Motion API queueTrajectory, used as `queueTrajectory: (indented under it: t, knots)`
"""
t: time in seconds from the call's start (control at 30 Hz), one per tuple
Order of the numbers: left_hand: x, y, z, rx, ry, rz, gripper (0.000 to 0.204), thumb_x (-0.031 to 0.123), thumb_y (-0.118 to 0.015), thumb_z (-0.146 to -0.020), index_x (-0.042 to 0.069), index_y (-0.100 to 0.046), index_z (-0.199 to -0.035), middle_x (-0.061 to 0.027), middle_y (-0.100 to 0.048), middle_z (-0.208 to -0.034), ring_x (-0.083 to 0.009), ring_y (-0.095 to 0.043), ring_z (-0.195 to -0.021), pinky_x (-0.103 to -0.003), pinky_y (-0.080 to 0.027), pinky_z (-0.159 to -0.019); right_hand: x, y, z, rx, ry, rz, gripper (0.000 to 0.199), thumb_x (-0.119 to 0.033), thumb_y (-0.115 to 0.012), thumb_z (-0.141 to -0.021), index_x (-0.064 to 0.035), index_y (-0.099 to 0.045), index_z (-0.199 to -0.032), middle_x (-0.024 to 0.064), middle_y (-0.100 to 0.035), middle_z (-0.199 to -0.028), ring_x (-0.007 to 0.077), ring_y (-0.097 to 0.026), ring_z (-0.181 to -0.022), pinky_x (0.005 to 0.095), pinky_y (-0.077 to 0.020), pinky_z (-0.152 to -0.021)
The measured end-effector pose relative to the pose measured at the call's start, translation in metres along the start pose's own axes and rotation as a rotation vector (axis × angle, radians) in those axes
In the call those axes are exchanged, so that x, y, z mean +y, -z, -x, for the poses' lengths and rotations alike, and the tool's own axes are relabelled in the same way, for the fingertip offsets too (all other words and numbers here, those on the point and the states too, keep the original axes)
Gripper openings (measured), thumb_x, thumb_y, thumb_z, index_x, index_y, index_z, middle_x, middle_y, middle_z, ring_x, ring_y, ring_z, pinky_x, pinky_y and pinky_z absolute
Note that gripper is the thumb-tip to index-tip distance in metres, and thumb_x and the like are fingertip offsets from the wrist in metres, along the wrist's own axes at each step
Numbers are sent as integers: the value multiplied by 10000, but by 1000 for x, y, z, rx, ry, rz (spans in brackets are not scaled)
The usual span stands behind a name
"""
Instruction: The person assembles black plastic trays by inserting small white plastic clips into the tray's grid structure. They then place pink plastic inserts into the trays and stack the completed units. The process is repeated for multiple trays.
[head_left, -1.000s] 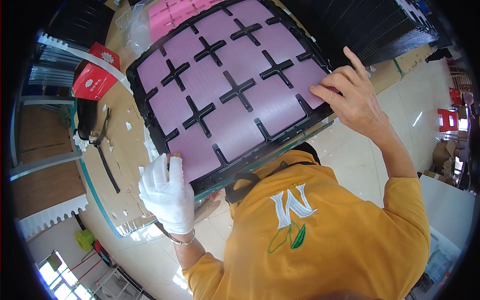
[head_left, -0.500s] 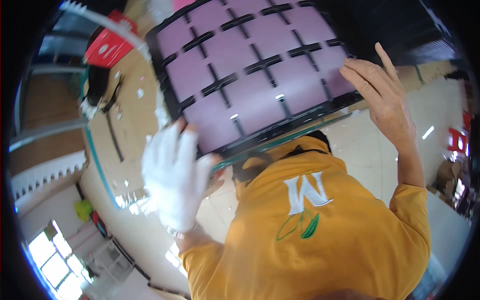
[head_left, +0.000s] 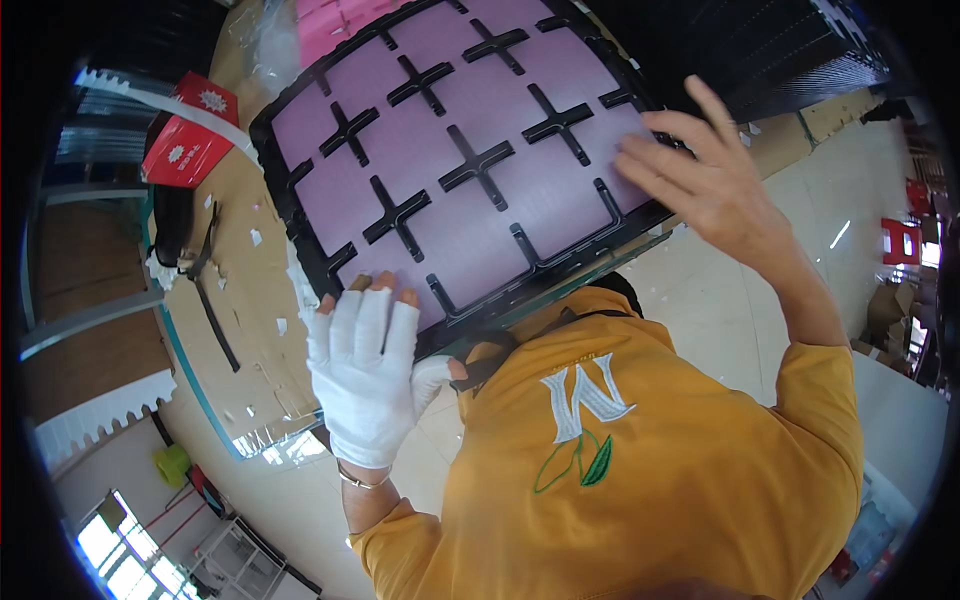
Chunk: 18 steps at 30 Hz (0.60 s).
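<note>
A black frame (head_left: 477, 168) with raised cross-shaped bars lies over pinkish-purple sheet material (head_left: 440, 135) on the table. My left hand (head_left: 365, 375), in a white glove with bare fingertips, rests at the frame's near left corner. Its fingers are stretched over the edge, with the thumb apart beside the near rim. My bare right hand (head_left: 715, 185) is at the right side, fingers spread, fingertips over the purple surface near the rim. Whether those fingertips touch it I cannot tell. Neither hand is closed around anything.
A red box (head_left: 190, 130) stands on the cardboard-covered table (head_left: 265, 330) at the left, near a dark strap (head_left: 212, 300) and white scraps. Pink pieces (head_left: 335, 22) and clear plastic lie behind the frame. Black ribbed material (head_left: 750, 60) occupies the far right. A red stool (head_left: 900, 242) stands on the floor.
The whole view has shifted, so table and frame appear lower and further left. My left hand has come further onto the frame's near left corner. My right hand stays by the right rim.
</note>
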<state>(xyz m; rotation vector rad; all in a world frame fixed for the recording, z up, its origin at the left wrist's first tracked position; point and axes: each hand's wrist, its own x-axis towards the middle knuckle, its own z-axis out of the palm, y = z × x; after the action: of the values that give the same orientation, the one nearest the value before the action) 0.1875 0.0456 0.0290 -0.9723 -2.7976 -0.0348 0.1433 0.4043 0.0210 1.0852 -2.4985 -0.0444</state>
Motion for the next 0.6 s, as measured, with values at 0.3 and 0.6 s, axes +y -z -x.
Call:
queueTrajectory:
  t: [0.3, 0.6]
  knots:
    - [-37, 11, 8, 0, 32, 210, 563, 580, -553, -848, 44, -641, -999, -124, -619, -1057, -341, -587, -980, -473, -433, -901, 22, 10, -1, -131, -119, -53, 284, -95, -625, -760, -12, -678, -1026, 72, -638, -1042, 252, -562, -1094, 534, -348, -1109]
    - [-145, -49, -94, 45, 28, 61, 605, 519, -385, -967, 52, -547, -1316, -166, -465, -1434, -418, -383, -1343, -520, -253, -1128, 83, -77, -103, -86, -199, -194, 531, -439, -434, -986, -67, -543, -1349, 90, -451, -1471, 290, -216, -1455, 493, -134, -1185]
